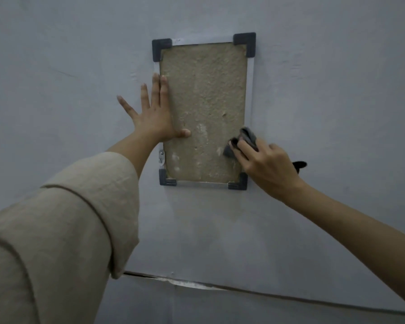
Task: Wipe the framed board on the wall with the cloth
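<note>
The framed board hangs upright on the grey wall, slightly above centre of view, with dark corner caps at all four corners and a thin metal frame between them. The left hand lies flat with fingers straight and spread, gripping nothing; its palm and fingers cover the frame's 9 o'clock edge and its thumb rests on the board face. In my judgement this is a brace, placed to stop the board from swinging or shifting on its mount while the other hand rubs. The right hand grips a bunched grey cloth, fingers curled round it, and presses it against the board face toward 4 o'clock, just inside the right edge; the wad is kept small, probably so pressure can be put on one spot. Pale patches show on the lower half of the board (whether dust, residue or worn surface cannot be told). A small metal bracket sits on the frame at 8 o'clock. Much of the cloth is hidden inside the right hand, and a dark scrap projecting behind that hand cannot be identified. The left sleeve fills the 7 o'clock corner. A crack or seam runs across the wall at 6 o'clock.
</note>
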Tool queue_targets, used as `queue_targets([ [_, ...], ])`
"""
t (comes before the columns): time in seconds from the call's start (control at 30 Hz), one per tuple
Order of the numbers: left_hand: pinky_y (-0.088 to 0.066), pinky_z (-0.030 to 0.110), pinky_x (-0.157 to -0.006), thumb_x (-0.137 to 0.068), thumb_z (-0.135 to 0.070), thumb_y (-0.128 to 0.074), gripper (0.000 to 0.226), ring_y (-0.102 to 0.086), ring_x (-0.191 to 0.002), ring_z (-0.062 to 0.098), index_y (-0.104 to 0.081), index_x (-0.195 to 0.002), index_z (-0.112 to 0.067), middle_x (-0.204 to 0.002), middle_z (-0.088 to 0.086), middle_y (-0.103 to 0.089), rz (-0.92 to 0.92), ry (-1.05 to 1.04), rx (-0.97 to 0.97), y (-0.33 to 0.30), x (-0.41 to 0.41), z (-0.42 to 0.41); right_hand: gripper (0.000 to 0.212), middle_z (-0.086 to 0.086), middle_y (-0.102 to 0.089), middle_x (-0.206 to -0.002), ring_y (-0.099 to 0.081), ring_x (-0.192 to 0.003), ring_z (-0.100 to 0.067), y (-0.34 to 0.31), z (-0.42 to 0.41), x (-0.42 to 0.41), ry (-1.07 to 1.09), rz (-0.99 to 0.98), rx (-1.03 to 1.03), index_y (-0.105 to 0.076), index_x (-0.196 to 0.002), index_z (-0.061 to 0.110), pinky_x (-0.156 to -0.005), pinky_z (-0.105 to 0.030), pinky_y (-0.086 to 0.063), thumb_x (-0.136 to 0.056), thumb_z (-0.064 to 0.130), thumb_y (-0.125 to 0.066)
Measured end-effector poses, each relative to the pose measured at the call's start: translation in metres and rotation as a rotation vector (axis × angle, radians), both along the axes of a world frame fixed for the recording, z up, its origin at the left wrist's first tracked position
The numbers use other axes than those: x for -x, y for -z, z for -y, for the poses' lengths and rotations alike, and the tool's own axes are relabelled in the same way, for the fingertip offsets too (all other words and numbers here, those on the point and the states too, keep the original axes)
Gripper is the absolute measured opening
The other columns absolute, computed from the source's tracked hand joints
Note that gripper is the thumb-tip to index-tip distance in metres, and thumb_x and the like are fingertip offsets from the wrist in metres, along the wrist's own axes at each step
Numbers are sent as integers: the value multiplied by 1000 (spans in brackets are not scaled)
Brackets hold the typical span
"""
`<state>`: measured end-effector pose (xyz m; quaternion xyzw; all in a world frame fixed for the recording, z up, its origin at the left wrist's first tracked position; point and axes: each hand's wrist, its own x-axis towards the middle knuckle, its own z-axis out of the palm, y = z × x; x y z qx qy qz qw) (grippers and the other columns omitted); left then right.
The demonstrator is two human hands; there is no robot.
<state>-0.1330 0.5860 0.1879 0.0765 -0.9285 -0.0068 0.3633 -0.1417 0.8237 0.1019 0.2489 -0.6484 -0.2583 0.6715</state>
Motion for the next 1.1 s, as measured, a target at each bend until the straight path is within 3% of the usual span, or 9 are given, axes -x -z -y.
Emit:
queue_targets([
  [0.07,13,72,-99,-67,-71,-59,127,22,-142,25,31,-141,-19,-151,-3,33,-3,2,-2,0,0,0,58,1,-66,-82,-51,-53,-17,-3,-1,-1,-7,12,13,-74,-92,17,-42,-22,-29,-97,-4,-19],
  [0.33,13,72,-99,-65,-73,-59,129,22,-142,25,31,-141,-20,-151,-4,33,-1,-3,2,-1,-1,-1,7,4,-68,-87,-55,-54,-15,-61,49,7,-55,63,35,-72,-80,19,-42,-19,-34,-79,15,-66],
  [0.53,14,73,-99,-67,-71,-59,127,23,-141,26,31,-140,-20,-151,-4,33,-17,34,-2,1,0,3,38,-3,-70,-92,-57,-55,-22,-22,1,4,-123,15,70,-73,-101,12,-41,-22,-40,-84,3,-40],
  [0.67,13,73,-101,-69,-70,-59,125,24,-141,26,30,-140,-19,-151,-2,33,-12,32,-3,2,0,1,39,-3,-70,-91,-57,-55,-22,-18,-2,5,-88,23,117,-72,-104,15,-41,-21,-40,-84,4,-41],
  [0.93,14,72,-99,-66,-72,-59,128,23,-142,26,31,-140,-20,-151,-3,33,-12,4,-4,1,0,-1,33,7,-69,-84,-57,-52,-13,-95,50,14,-58,21,169,-75,-84,25,-39,-16,-36,-83,19,-42],
  [1.03,14,72,-99,-65,-74,-58,128,23,-142,25,31,-141,-21,-151,-4,33,-9,3,-2,0,0,1,24,7,-70,-87,-58,-52,-13,-90,43,10,-57,-13,158,-75,-90,24,-39,-16,-36,-83,18,-53],
  [1.1,14,72,-98,-65,-74,-58,129,23,-142,25,31,-141,-21,-151,-4,33,-13,2,5,0,0,2,37,5,-71,-90,-57,-51,-15,-72,29,8,-81,-25,190,-75,-96,21,-39,-16,-36,-83,12,-41],
])
